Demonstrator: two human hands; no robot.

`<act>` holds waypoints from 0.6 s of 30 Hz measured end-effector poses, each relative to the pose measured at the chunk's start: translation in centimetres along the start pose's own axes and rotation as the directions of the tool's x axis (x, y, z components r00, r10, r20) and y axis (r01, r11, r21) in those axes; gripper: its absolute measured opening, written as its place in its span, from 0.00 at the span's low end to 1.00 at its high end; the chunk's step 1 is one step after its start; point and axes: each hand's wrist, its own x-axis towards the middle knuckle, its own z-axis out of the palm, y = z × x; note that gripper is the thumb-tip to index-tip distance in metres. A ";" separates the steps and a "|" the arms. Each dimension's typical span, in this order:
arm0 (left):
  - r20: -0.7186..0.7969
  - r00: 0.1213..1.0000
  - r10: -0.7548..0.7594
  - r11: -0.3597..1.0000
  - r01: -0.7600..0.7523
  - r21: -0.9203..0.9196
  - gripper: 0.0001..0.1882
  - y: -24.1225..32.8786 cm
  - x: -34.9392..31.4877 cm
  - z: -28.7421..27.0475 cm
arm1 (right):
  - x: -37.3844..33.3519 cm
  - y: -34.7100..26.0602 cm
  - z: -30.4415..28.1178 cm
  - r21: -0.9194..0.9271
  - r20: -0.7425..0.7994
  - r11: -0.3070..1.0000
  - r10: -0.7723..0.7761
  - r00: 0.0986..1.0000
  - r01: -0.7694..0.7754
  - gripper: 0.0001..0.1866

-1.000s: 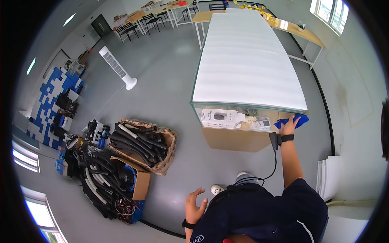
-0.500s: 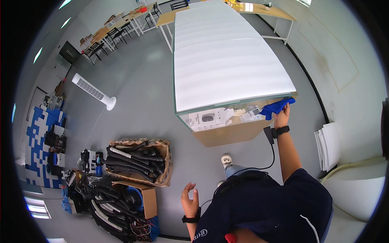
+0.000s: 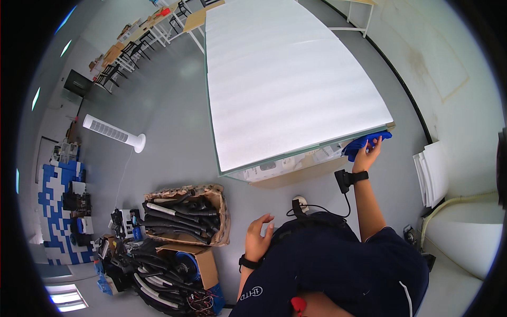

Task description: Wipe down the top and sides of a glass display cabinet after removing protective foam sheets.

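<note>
A person's right hand (image 3: 368, 154) grips a blue cloth (image 3: 355, 147) at a glass case (image 3: 301, 177).
The cloth is bunched in the fingers at the case's near right corner, just below the white sheet (image 3: 296, 79) on top; the left hand (image 3: 257, 240), bare and loosely curled, thumb apart, hangs near the dark shirt (image 3: 338, 259).

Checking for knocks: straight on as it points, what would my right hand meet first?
Beyond the blue cloth it holds, your right hand would probably meet the glass case at its near right corner; depth is unclear.
</note>
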 end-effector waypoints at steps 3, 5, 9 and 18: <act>0.072 0.997 -0.004 1.000 0.005 -0.013 0.14 -0.5 0.5 -0.7 | -0.7 0.9 0.6 -0.002 -0.053 1.000 0.014 0.998 -0.014 0.26; 0.097 0.995 0.019 1.000 -0.020 0.008 0.14 -1.0 1.1 -1.8 | -1.6 0.6 1.2 0.212 -0.029 0.975 0.068 0.997 -0.061 0.23; 0.111 0.991 0.081 0.991 -0.091 0.093 0.14 -2.4 0.7 -5.7 | -6.2 -0.8 3.1 0.193 0.047 0.978 0.067 0.997 -0.075 0.22; 0.035 0.986 -0.163 0.986 0.162 0.042 0.13 -8.1 -3.8 -12.7 | -24.1 -6.4 9.6 0.346 0.428 0.938 -0.168 0.888 0.010 0.17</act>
